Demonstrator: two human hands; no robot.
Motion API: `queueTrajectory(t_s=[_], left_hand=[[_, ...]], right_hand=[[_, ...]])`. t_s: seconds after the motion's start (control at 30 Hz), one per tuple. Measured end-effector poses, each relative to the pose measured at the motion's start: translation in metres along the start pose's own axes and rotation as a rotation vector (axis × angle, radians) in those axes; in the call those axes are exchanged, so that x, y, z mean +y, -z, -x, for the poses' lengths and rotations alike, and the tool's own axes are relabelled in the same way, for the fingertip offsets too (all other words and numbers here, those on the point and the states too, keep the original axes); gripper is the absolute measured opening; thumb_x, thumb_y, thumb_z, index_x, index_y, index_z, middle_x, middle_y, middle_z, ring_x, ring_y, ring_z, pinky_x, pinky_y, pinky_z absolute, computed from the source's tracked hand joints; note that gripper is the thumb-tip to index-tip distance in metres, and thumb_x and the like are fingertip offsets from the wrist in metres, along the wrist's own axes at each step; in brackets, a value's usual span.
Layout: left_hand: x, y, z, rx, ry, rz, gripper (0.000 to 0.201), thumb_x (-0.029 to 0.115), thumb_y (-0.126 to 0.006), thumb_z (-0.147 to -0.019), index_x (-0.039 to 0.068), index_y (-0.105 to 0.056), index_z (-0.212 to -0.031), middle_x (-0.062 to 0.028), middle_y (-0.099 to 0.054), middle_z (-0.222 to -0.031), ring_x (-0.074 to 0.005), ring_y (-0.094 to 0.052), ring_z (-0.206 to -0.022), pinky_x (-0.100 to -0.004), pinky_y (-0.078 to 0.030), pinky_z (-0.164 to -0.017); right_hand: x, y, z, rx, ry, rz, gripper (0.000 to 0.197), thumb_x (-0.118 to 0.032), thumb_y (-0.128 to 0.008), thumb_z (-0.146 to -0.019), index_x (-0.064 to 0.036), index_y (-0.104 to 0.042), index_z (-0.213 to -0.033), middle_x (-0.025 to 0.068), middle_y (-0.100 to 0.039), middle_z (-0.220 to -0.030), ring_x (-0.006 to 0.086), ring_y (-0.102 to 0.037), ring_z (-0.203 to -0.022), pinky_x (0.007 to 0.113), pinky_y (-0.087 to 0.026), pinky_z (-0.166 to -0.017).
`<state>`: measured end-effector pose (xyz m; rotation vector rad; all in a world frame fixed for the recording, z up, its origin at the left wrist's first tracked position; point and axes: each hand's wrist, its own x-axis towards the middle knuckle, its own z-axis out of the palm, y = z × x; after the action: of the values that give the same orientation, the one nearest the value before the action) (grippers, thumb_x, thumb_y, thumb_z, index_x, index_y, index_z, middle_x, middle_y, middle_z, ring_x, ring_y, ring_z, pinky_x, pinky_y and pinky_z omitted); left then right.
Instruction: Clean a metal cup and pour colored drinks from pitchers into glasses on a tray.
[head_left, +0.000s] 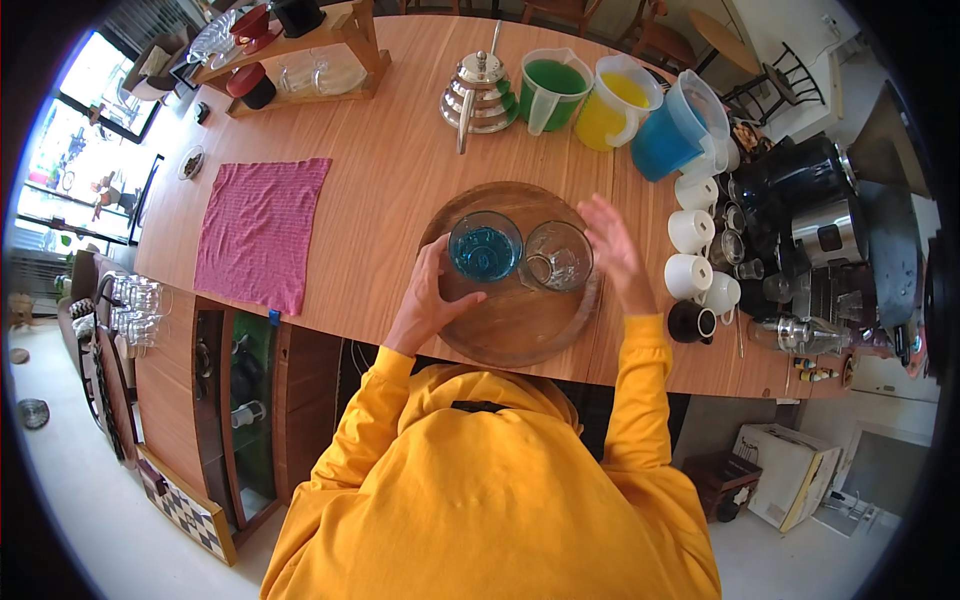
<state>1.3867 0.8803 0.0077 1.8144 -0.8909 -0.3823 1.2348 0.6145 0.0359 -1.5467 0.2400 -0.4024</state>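
On a round wooden tray [500,335] stand two clear glasses side by side. The left glass [485,247] holds blue liquid. Beside it, the right glass [558,256] shows no coloured liquid. My left hand [430,305] is at the left side of the blue-filled glass, fingers along its wall and thumb spread out below it; whether the fingertips touch the glass cannot be made out. To the right of the other glass, my right hand [613,248] is raised over the tray's edge, slightly blurred, with its fingers apart and nothing in it.
Beyond the tray stand a silver gooseneck kettle [480,95] and pitchers of green [553,92], yellow [615,105] and blue liquid [672,130]. White cups [690,230] and a black appliance [800,195] line the right side. A red cloth [258,232] lies left; a wooden rack [340,60] stands far left.
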Motion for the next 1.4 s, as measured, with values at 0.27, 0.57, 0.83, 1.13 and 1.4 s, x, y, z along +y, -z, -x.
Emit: queueTrajectory(t_s=[0.27, 0.57, 0.83, 1.13, 1.4], left_hand=[[0.004, -0.01, 0.053, 0.186, -0.005, -0.106, 0.071, 0.015, -0.081, -0.079, 0.006, -0.044, -0.14, -0.014, -0.053, -0.128, -0.0265, -0.055, -0.117, -0.0376, -0.047, -0.098], [0.04, -0.026, 0.099, 0.313, 0.039, -0.125, 0.049, 0.005, -0.076, -0.08, 0.005, -0.057, -0.125, -0.0136, -0.059, -0.118, -0.0276, -0.059, -0.108, -0.0349, -0.049, -0.092], [0.047, -0.02, 0.08, 0.169, -0.041, -0.033, 0.04, 0.004, -0.075, -0.081, 0.003, -0.061, -0.119, -0.0149, -0.06, -0.115, -0.0293, -0.061, -0.104, -0.0344, -0.051, -0.089], [0.026, -0.014, 0.051, -0.063, -0.249, 0.096, 0.037, 0.006, -0.073, -0.084, 0.004, -0.06, -0.119, -0.0151, -0.057, -0.114, -0.0311, -0.059, -0.104, -0.0361, -0.051, -0.088], [0.022, -0.016, 0.042, -0.15, -0.327, 0.108, 0.038, 0.004, -0.073, -0.082, 0.003, -0.06, -0.118, -0.0147, -0.059, -0.111, -0.0317, -0.06, -0.102, -0.0381, -0.052, -0.087]], right_hand=[[0.03, -0.012, -0.162, 0.231, 0.01, 0.094, 0.054, -0.039, -0.058, -0.1, 0.0034, -0.056, -0.133, 0.0157, -0.062, -0.132, 0.0213, -0.055, -0.127, 0.031, -0.038, -0.108], [0.03, -0.047, -0.22, 0.504, -0.081, -0.107, 0.059, -0.05, -0.056, -0.098, 0.0019, -0.067, -0.073, 0.0086, -0.07, -0.074, 0.0153, -0.064, -0.072, 0.028, -0.048, -0.074], [0.031, -0.046, -0.216, 0.589, -0.035, -0.086, 0.036, -0.034, -0.074, -0.09, -0.0068, -0.062, -0.069, 0.0006, -0.058, -0.063, 0.0091, -0.053, -0.059, 0.024, -0.042, -0.058], [0.041, -0.033, -0.21, 0.561, 0.026, -0.16, 0.028, -0.026, -0.073, -0.091, -0.0072, -0.061, -0.074, -0.0006, -0.055, -0.066, 0.0093, -0.05, -0.06, 0.025, -0.039, -0.059], [0.039, -0.036, -0.196, 0.561, 0.057, -0.221, 0.025, -0.022, -0.07, -0.093, -0.0096, -0.06, -0.075, -0.0019, -0.053, -0.066, 0.0084, -0.048, -0.064, 0.024, -0.038, -0.063]])
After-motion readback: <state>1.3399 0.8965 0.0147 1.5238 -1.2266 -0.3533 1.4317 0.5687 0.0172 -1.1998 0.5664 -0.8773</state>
